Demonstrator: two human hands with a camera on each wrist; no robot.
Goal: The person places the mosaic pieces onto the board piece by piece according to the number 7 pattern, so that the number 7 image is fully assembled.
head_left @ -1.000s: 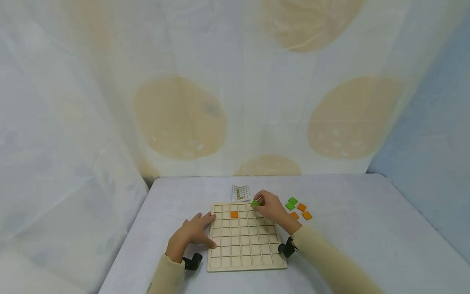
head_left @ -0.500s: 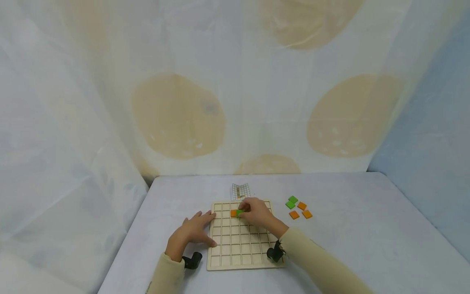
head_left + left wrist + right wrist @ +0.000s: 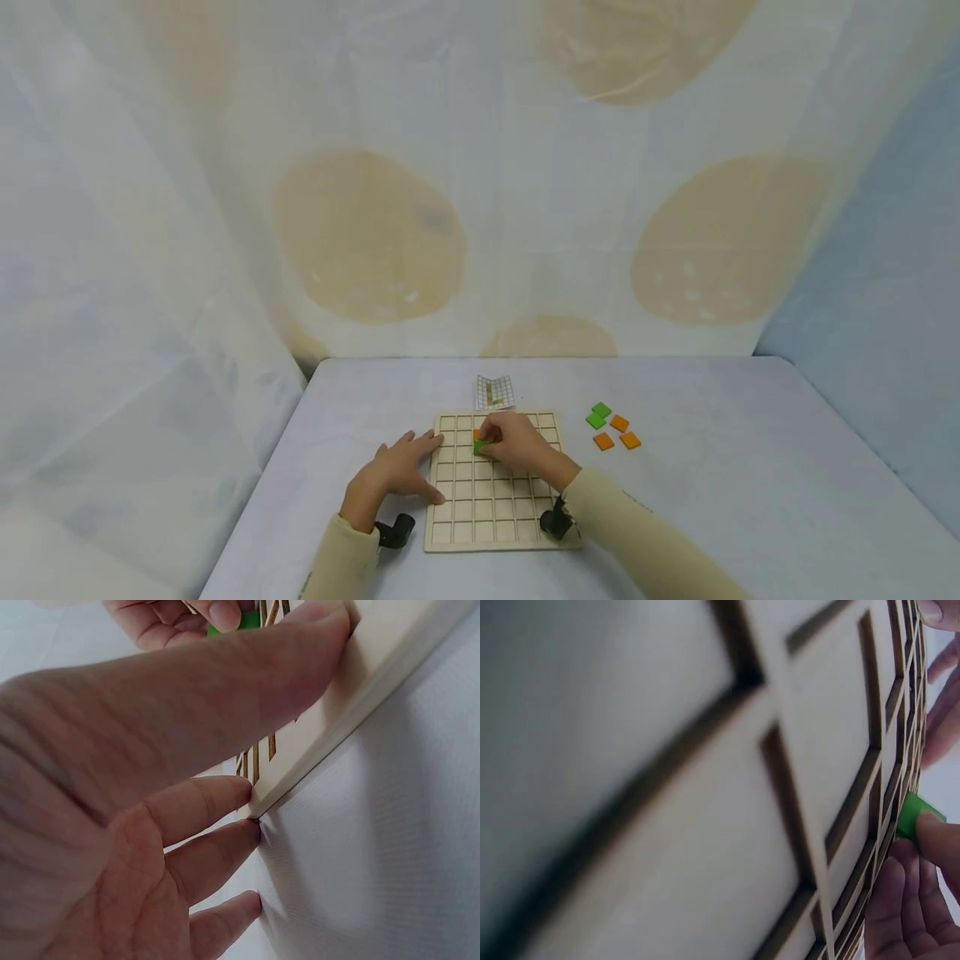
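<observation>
A wooden grid board lies flat on the table. My right hand pinches a green tile low over the board's upper rows, right beside an orange tile that sits in a cell and is mostly hidden by my fingers. The green tile shows at my fingertips in the right wrist view. My left hand rests with straight fingers against the board's left edge, thumb lying on its frame.
Loose green tiles and orange tiles lie on the table right of the board. A small printed grid card sits just behind the board. Draped cloth walls close in the back and both sides.
My right hand carried the green tile leftward from the board's upper right to beside the orange tile, then slightly down toward me. The left hand stayed still.
</observation>
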